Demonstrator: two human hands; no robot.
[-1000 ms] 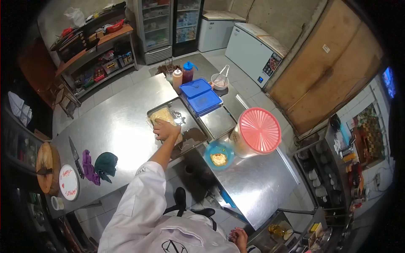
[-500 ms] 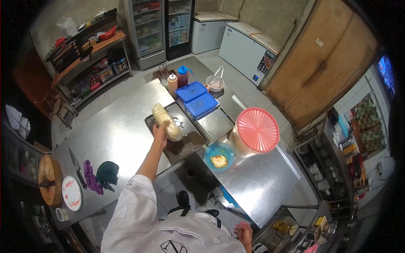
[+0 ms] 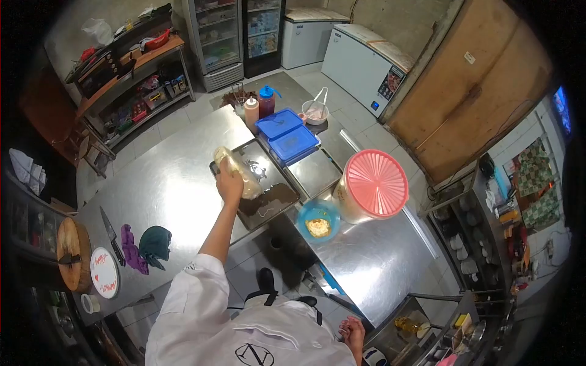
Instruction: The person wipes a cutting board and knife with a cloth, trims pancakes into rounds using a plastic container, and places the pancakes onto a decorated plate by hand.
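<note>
My left hand (image 3: pixel 229 183) is closed over the upper part of a thick, pale roll wrapped in clear plastic (image 3: pixel 247 182). The roll slants across a dark baking tray (image 3: pixel 278 199) with brownish wet residue on it; whether it rests on the tray or is held just above, I cannot tell. My right hand (image 3: pixel 352 334) hangs low at my side, beside the steel table, its fingers loosely curled with nothing visible in them. A blue bowl (image 3: pixel 303 230) with a creamy, orange-tinged food stands right of the tray.
Blue-lidded containers (image 3: pixel 293 144), squeeze bottles (image 3: pixel 251 114) and a pink-lidded tub (image 3: pixel 376 183) stand around the tray. To the left lie a knife (image 3: pixel 110 232), purple and green cloths (image 3: pixel 155 245), a lettered white disc (image 3: pixel 104 272) and a round wooden board (image 3: pixel 74 250).
My left hand has shifted from the roll's near end up to its upper part. The roll has moved only slightly, and my right hand stays low.
</note>
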